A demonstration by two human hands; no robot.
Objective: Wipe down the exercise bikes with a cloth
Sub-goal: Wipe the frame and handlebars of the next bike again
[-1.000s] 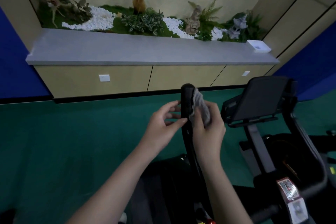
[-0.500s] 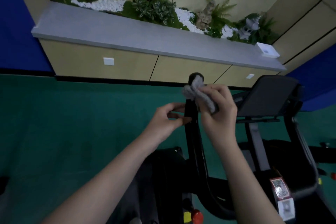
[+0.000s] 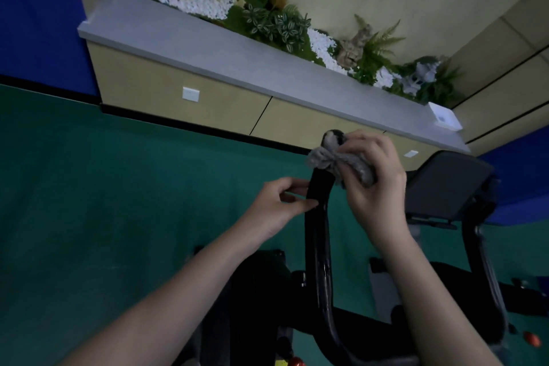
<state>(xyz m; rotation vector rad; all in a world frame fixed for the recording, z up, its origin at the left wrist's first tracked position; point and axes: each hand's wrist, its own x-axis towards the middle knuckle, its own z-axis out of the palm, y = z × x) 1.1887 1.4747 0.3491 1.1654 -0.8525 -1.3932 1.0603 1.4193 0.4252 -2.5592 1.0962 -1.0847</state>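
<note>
Right grip (image 3: 375,187) clutches the soft, limp cloth (image 3: 326,157), bunched atop the stiff handlebar (image 3: 316,246); left grip (image 3: 277,203) pinches the handlebar just below.

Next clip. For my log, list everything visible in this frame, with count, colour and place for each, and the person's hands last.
cloth: one, grey, bunched over the handlebar's top end
handlebar: one, black, upright at centre
console screen: one, dark, right of the handlebar
red knobs: two, near the bottom edge, centre and right
ledge: one, grey, along the far wall
cabinets: beige, under the ledge
plants: several, green, among white pebbles behind the ledge
box: one, white, at the ledge's right end
floor: green
left hand: pinches the handlebar below the cloth
right hand: grips the cloth
</note>
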